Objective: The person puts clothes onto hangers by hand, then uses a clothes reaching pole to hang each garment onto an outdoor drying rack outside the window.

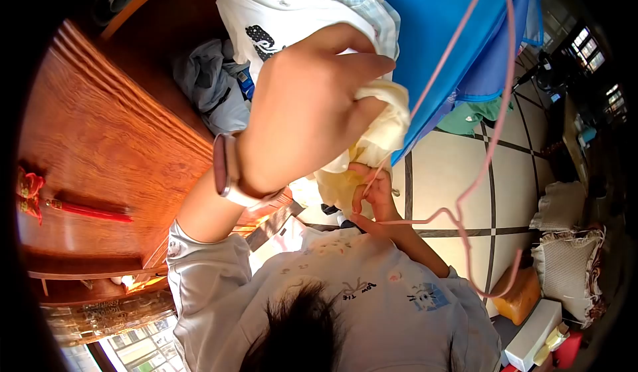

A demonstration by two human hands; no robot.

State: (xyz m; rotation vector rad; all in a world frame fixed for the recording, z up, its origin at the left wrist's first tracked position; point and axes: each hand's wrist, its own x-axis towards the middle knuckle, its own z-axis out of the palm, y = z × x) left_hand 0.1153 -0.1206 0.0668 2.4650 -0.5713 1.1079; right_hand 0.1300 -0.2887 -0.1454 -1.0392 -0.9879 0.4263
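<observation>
My left hand (312,106), with a watch on its wrist, is raised close to the camera. Its fingers are closed on a bunched pale yellow garment (389,103), which hangs down in folds. Lower down, my right hand (377,191) has its fingers curled around a pink clothes hanger (458,206), beside the garment's lower folds. The hanger stretches out to the right, tilted, its hook toward the bottom. Just beyond my left hand is a white printed shirt (292,13) on a light hanger. My left palm and fingertips are partly hidden.
A wooden cabinet (126,139) with a red tassel (93,210) stands on the left. Crumpled clothes (209,83) lie inside. Blue fabric (432,26) hangs at the upper right above tiled floor (452,179). Cushions (568,272) and a white box (533,335) are at the lower right.
</observation>
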